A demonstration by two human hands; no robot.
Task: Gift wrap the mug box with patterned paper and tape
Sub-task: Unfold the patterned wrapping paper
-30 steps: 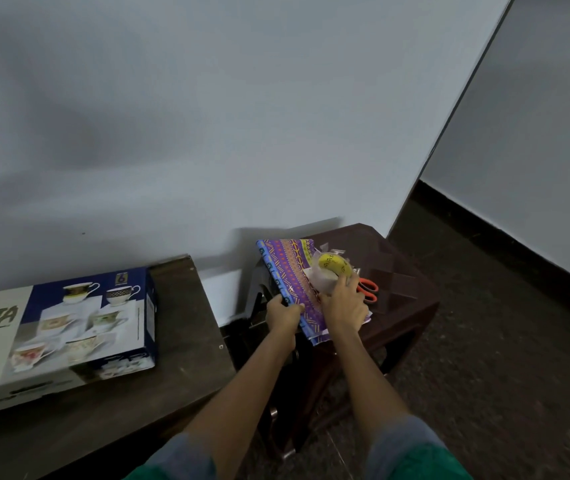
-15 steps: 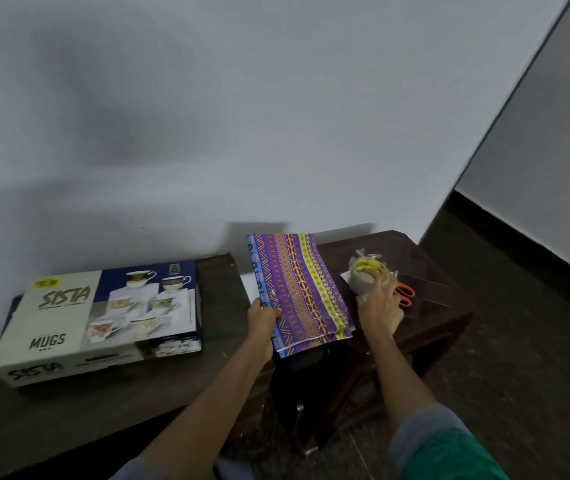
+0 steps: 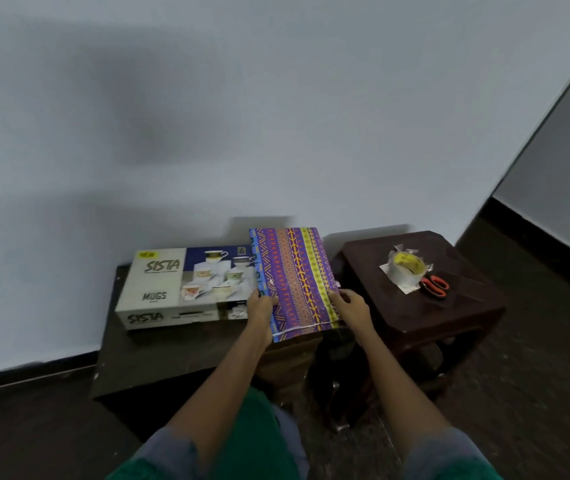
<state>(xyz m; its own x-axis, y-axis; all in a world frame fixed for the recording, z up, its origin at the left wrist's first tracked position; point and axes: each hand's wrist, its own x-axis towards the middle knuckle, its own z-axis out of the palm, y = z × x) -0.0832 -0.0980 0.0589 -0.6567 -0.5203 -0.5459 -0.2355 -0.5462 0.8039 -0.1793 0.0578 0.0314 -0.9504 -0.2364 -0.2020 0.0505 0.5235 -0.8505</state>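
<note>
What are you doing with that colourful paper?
A person is getting ready to wrap a present. Both hands hold the folded patterned paper: the left hand grips its left edge, the right hand its right edge. The mug box sits unwrapped on the low table just beside it. The tape roll and orange scissors wait on the dark stool.

The mug box (image 3: 186, 285) is taking up the back of the low table (image 3: 158, 355), leaving its front open; tape (image 3: 406, 268) and scissors (image 3: 433, 286) are crowding the stool (image 3: 449, 317).
</note>
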